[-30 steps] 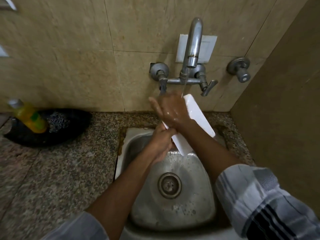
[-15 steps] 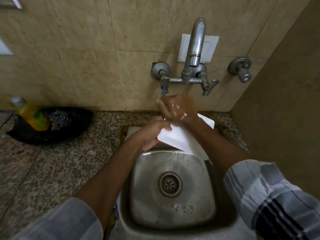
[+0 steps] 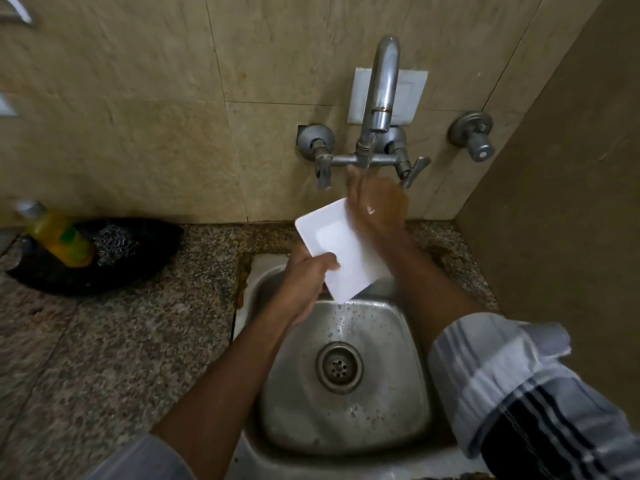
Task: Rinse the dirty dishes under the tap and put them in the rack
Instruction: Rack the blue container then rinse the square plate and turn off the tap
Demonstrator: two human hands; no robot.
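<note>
White rectangular plate [image 3: 341, 249] has turned from edge-on a second ago to face-up, tilted over the steel sink [image 3: 412, 344] with water dripping off its low corner, so rinsing looks to be underway; no rack in view. Left hand [image 3: 304, 282] pinches its near edge; right hand [image 3: 377, 202], fingers straight, rubs the far edge under the tap [image 3: 379, 98] stream. Count: one plate, one sink, one tap, one yellow bottle [image 3: 57, 235], one black pan [image 3: 138, 252].

My view: right hand [image 3: 377, 206] motion-blurred, fingers indistinct, covering the white plate's [image 3: 341, 249] far corner. Yellow bottle [image 3: 57, 233] blurred; label unreadable.
</note>
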